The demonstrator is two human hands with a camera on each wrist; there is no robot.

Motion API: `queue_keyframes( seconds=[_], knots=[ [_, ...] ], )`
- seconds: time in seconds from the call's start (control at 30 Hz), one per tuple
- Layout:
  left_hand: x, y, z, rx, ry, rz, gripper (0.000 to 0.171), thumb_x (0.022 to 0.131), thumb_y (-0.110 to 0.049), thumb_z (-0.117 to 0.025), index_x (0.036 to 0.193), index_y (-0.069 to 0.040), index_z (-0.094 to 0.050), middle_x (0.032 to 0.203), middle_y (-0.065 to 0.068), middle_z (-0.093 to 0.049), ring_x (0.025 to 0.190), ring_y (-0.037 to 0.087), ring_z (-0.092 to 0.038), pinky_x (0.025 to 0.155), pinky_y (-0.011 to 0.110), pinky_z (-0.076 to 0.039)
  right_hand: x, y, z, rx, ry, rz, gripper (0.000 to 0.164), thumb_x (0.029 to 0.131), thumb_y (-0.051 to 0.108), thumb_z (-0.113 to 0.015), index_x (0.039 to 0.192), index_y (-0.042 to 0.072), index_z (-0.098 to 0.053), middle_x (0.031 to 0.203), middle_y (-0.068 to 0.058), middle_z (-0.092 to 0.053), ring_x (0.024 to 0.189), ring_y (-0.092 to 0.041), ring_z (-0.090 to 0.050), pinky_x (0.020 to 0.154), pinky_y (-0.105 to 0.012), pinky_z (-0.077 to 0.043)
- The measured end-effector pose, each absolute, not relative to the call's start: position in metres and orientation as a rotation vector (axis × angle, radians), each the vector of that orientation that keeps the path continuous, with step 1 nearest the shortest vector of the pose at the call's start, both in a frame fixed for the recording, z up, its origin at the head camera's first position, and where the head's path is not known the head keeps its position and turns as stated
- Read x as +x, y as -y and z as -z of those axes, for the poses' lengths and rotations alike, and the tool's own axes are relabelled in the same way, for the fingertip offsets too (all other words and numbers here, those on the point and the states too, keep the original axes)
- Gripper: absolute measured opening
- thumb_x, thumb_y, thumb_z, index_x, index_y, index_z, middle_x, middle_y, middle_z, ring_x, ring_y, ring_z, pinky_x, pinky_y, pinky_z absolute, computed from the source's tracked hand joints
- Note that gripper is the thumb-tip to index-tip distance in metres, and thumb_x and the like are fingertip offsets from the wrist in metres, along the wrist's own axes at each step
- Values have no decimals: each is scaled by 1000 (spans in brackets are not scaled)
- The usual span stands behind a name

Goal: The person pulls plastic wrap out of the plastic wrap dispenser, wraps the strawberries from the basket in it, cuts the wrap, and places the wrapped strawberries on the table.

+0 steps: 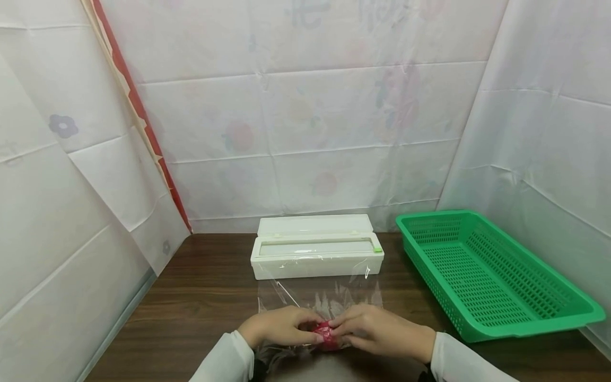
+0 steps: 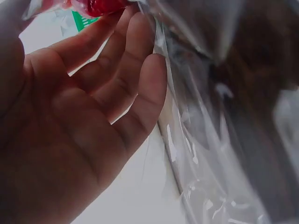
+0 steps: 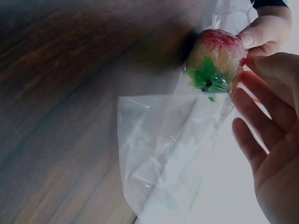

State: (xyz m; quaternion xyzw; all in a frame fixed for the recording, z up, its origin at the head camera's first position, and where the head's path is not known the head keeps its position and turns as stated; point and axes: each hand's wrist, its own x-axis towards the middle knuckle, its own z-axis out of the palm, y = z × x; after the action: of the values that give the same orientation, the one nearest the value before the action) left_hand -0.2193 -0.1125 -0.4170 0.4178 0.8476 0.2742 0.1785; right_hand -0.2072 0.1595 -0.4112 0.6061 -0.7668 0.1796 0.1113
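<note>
A red fruit, wrapped in clear film, sits between both hands near the front of the table. Seen in the right wrist view, the fruit has a red end, a pale yellowish body and green leaves. The left hand holds it between thumb and fingers from the left; its other fingers curve loosely in the left wrist view. From the right, the right hand grips it with thumb and fingertips. Clear cling film stretches from the fruit back to a white dispenser box. A loose film flap hangs beside the fruit.
Behind the hands, the dispenser box's lid stands raised, and a small green slider sits at its right end. A green perforated basket stands on the right of the dark wooden table. White sheets enclose the table.
</note>
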Motion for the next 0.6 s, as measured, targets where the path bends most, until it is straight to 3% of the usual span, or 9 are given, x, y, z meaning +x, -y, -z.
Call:
queue_keyframes(
  seconds=[0.2,0.3,0.43,0.6],
  knots=[
    [-217,118,414,1131,-2444,-731,42,102,-40,-58,134,-15,-65,126,-8,-65,115,5,-59,95,27,-49,-211,-160,414,1764,2336,-608,26,96,12,-70,121,12,-73,125,2,-68,116,-9,-61,98,-21,-47],
    [-218,125,416,1141,-2448,-747,38,103,-37,-56,134,-16,-65,126,-8,-65,116,6,-59,96,28,-49,-213,-160,414,1756,2392,-645,26,96,12,-69,122,13,-73,126,3,-68,116,-10,-61,97,-22,-48],
    [-219,133,415,1195,-2428,-800,31,104,-28,-57,131,-17,-67,123,-8,-67,108,4,-61,90,26,-51,-214,-160,413,1747,2439,-647,27,95,12,-71,122,13,-72,127,3,-67,118,-12,-61,97,-26,-50],
    [-215,143,407,1158,-2425,-838,28,100,-19,-64,128,-17,-68,105,-11,-70,92,-2,-62,82,23,-53,-216,-158,412,1755,2441,-649,34,90,11,-76,124,10,-71,128,0,-67,117,-13,-61,97,-25,-49]
  ],
)
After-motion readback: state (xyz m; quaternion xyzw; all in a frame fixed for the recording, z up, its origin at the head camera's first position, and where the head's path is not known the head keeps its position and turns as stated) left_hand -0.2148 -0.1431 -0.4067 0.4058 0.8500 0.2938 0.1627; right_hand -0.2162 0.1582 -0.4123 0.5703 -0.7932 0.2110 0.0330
